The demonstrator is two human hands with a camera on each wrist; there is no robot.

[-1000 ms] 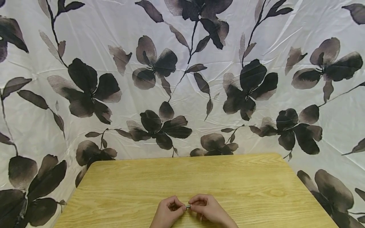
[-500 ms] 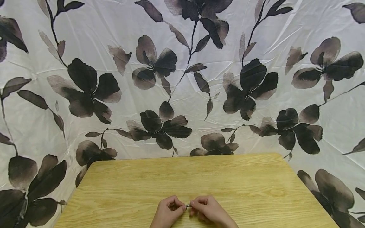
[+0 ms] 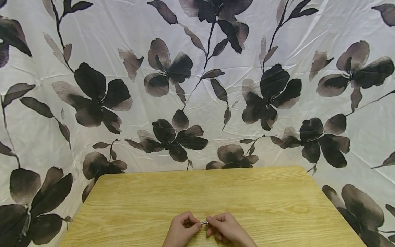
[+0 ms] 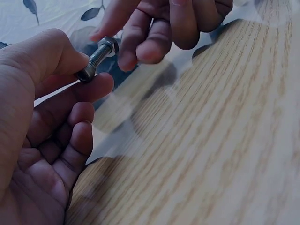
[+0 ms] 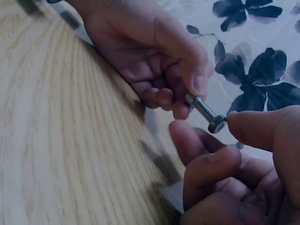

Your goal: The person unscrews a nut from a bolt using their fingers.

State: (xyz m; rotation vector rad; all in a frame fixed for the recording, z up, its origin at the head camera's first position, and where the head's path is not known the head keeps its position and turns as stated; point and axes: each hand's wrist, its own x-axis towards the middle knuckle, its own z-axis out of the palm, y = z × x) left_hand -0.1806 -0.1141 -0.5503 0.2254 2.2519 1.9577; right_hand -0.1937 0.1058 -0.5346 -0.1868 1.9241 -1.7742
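My left hand [image 3: 182,228] pinches a small metal bolt [image 4: 98,56] by its head, between thumb and index finger. Bare thread shows along the middle of the shank. A hex nut [image 5: 217,124] sits on the bolt's far end, facing my right hand [image 3: 226,226]. In the right wrist view the right thumb [image 5: 255,126] touches or nearly touches the nut's side. The right index fingertip stands apart from it, and the other right fingers are loosely bent. Bolt and nut are held a little above the wooden table [image 3: 148,195].
Behind and beside the table hangs a white cloth [image 3: 216,113] with dark printed flowers. The table's rounded far corners lie well beyond both hands.
My right thumb and fingers have shifted around the nut and spread apart, so more of the bolt's end shows. The left hand keeps its pinch and its place.
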